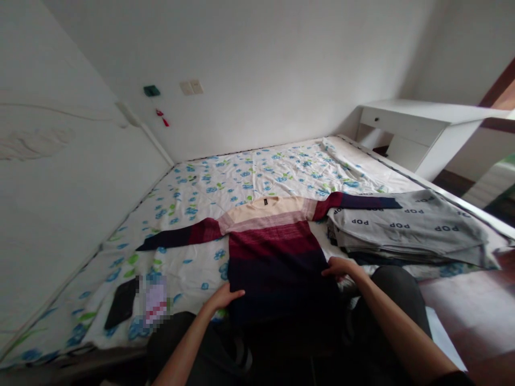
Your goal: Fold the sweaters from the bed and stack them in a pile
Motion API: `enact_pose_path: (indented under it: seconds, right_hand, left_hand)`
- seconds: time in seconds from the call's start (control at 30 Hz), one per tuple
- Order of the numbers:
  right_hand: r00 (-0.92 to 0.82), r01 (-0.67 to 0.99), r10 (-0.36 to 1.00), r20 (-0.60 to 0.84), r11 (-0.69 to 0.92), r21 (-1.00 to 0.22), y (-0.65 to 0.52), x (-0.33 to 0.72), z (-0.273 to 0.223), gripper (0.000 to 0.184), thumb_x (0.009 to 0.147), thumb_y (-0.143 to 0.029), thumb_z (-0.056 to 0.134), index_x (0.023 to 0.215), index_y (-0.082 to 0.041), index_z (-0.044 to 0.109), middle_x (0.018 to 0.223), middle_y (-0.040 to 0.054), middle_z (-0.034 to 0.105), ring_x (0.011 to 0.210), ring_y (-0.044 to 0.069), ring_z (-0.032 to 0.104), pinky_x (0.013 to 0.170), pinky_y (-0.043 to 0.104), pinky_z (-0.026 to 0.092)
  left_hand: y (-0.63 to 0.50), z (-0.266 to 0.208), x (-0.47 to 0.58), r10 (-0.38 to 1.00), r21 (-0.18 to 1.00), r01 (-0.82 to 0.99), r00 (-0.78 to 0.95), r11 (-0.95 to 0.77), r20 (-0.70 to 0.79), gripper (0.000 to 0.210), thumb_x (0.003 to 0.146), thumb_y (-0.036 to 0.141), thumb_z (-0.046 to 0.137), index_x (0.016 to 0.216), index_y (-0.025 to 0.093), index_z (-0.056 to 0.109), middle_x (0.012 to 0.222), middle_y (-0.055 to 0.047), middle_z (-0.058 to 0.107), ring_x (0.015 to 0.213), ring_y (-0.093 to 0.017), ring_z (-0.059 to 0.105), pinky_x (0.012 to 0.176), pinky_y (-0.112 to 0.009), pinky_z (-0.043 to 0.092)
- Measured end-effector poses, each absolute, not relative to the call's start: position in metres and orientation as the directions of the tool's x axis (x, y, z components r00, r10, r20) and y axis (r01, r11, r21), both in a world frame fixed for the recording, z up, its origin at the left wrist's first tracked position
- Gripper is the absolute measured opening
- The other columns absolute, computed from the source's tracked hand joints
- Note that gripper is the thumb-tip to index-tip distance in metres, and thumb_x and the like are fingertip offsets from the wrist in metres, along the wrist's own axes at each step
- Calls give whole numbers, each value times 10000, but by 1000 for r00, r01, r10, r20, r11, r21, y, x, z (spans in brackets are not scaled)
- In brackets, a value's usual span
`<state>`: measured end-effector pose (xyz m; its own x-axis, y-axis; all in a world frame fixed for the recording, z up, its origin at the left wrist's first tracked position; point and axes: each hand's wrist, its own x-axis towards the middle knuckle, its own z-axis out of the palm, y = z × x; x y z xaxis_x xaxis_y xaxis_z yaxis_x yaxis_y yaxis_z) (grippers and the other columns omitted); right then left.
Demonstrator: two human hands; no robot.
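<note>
A striped sweater (273, 241) lies spread on the bed, cream at the neck, then pinkish, maroon and dark navy toward the hem. Its sleeves stretch out to both sides, and the right-hand one rests over a pile of grey clothes. My left hand (226, 296) grips the sweater's left side edge low down, thumb on top and the other fingers mostly hidden. On the opposite edge, slightly higher, my right hand (340, 267) pinches the fabric. The hem hangs toward my knees, where it is dark and hard to make out.
The bed has a floral sheet (241, 177). Folded grey clothes printed "POP" (406, 230) are stacked at the right. A black phone-like object (122, 304) and a blurred-out item (156, 301) lie at the left. A white desk (406, 128) stands beyond the bed's right side.
</note>
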<state>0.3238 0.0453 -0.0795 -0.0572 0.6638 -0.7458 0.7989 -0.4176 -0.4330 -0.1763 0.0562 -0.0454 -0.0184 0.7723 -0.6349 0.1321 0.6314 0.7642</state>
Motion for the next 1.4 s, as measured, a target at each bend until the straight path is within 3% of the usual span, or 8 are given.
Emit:
enact_pose_path:
  seconds: [0.2, 0.33, 0.47, 0.63, 0.83, 1.0, 1.17, 1.4]
  right_hand:
    - [-168, 763, 502, -848, -479, -434, 38, 339, -72, 474, 783, -474, 1021, 763, -176, 653, 638, -8, 695, 529, 121, 633, 573, 212, 565]
    - [-213, 794, 420, -882, -453, -406, 34, 346, -73, 462, 780, -428, 1030, 697, -145, 674, 699, 37, 732, 553, 119, 655, 588, 212, 571]
    - [-171, 744, 556, -813, -468, -477, 41, 352, -80, 476, 796, -494, 1020, 720, -160, 689, 690, 26, 731, 540, 121, 645, 574, 215, 547]
    - [-30, 650, 797, -603, -443, -617, 61, 360, -74, 348, 894, -471, 906, 825, -165, 754, 694, 16, 723, 572, 106, 609, 552, 194, 476]
    - [91, 61, 946, -310, -316, -947, 91, 376, -41, 563, 784, -643, 954, 1034, -175, 766, 886, 38, 757, 723, 128, 668, 633, 198, 533]
    - [527, -427, 770, -359, -126, -895, 130, 438, -27, 366, 876, -455, 899, 1064, -240, 670, 993, 24, 766, 669, 87, 631, 580, 144, 547]
    - [686, -603, 490, -538, -32, -797, 160, 492, -28, 237, 1002, -376, 746, 1066, -257, 551, 977, 16, 698, 683, 92, 672, 538, 115, 567]
    - [752, -600, 338, -566, -7, -800, 174, 501, -48, 282, 994, -303, 752, 1146, -276, 515, 1128, 14, 616, 774, 86, 728, 684, 165, 679]
  left_hand:
    - [38, -23, -200, 697, 720, 277, 191, 637, -691, 585, 453, 48, 1032, 964, 198, 792, 1044, -141, 854, 1268, -419, 770, 1113, -476, 621]
    - [22, -16, -218, 570, 625, 424, 266, 655, -778, 583, 484, 87, 1042, 985, 237, 783, 960, -88, 839, 1068, -403, 819, 899, -471, 692]
    - [38, -20, -226, 528, 511, 532, 135, 675, -839, 432, 612, 324, 1071, 847, 234, 719, 800, -87, 769, 663, -289, 752, 527, -317, 585]
    - [89, -18, -248, 711, 545, 515, -201, 662, -673, 481, 646, 425, 1061, 818, 204, 670, 767, -83, 729, 666, -272, 743, 521, -267, 529]
    - [138, -6, -278, 741, 710, 234, -335, 664, -582, 516, 708, 374, 1035, 1062, 184, 712, 1212, -198, 825, 1203, -402, 803, 960, -449, 667]
    - [186, -10, -299, 668, 746, -129, -365, 653, -648, 249, 1023, 256, 685, 1251, 161, 713, 1214, -182, 820, 1168, -262, 810, 967, -352, 671]
    - [236, -25, -322, 614, 736, -321, -409, 596, -675, 214, 1106, 267, 514, 1180, 163, 685, 1045, -86, 785, 1163, -224, 754, 941, -347, 657]
    - [272, -39, -333, 591, 759, -466, -480, 454, -648, 123, 1105, 260, 576, 1053, 179, 652, 1035, -13, 755, 1139, -154, 711, 1124, -356, 580]
